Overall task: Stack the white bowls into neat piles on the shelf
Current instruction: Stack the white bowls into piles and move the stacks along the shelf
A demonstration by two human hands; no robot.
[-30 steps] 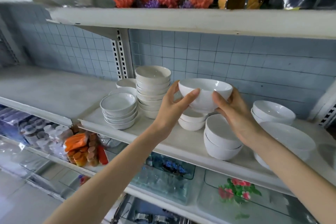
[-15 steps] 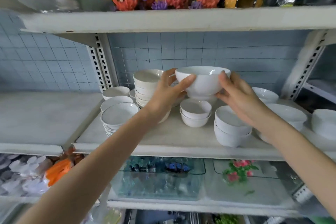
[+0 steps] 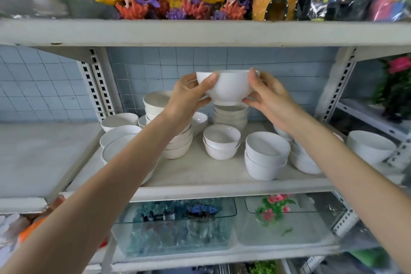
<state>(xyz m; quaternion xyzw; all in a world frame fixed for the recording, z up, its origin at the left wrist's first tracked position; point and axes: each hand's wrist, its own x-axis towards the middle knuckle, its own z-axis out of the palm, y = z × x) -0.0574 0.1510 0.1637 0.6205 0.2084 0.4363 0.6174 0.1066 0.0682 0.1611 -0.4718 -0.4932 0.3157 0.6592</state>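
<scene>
I hold a white bowl [image 3: 229, 87] up in the air with both hands. My left hand [image 3: 189, 93] grips its left side, my right hand [image 3: 264, 93] grips its right side. The bowl hangs just above a pile of several bowls [image 3: 231, 114] at the back of the middle shelf [image 3: 200, 176]. Left of that rises a taller pile [image 3: 155, 102], partly hidden by my left forearm. In front stand a pile of two small bowls [image 3: 221, 142] and a pile of two larger bowls [image 3: 265, 155].
Wide bowls [image 3: 119, 132] lie stacked at the shelf's left end, more bowls [image 3: 304, 160] and a single bowl [image 3: 369, 147] at its right. The upper shelf [image 3: 200, 33] with aquarium ornaments hangs close overhead. Glass tanks [image 3: 178, 227] sit on the shelf below.
Both hands have lifted the bowl higher and carried it back, from over the front piles to above the pile at the rear. My view has swung to face the shelf squarely.
</scene>
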